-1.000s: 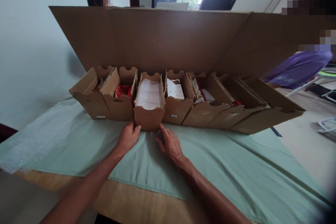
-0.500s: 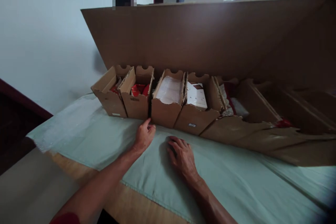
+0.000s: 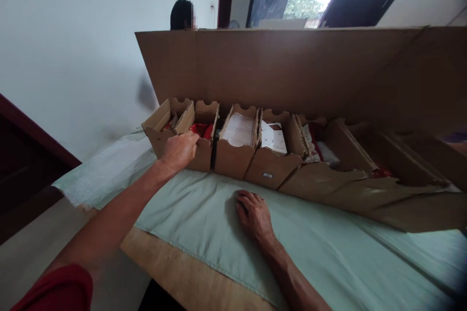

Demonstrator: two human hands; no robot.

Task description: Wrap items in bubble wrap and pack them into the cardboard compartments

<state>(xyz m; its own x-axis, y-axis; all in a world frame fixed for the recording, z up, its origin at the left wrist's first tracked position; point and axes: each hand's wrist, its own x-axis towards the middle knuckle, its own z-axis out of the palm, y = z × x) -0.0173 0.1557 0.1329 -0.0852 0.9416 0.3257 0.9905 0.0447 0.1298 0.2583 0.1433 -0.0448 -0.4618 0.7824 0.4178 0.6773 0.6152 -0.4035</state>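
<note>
My left hand (image 3: 179, 150) reaches to the second cardboard bin (image 3: 203, 151) from the left, fingers curled over its front edge above the red items (image 3: 201, 129) inside. My right hand (image 3: 254, 213) lies flat on the green cloth (image 3: 328, 248), fingers spread, just in front of the bin with the white booklet (image 3: 273, 137). Between those two bins stands a bin holding a bubble-wrapped pack (image 3: 238, 129). The leftmost bin (image 3: 157, 129) sits beside my left hand.
A tall cardboard sheet (image 3: 277, 68) stands behind the row of bins. More bins (image 3: 365, 180) run off to the right. A person's head (image 3: 181, 14) shows behind the sheet. The wooden table edge (image 3: 182, 272) is near me, with a white wall at left.
My left hand has lifted from the cloth and moved up and left onto the second bin's front edge. My right hand has stayed flat on the cloth. The camera has turned left.
</note>
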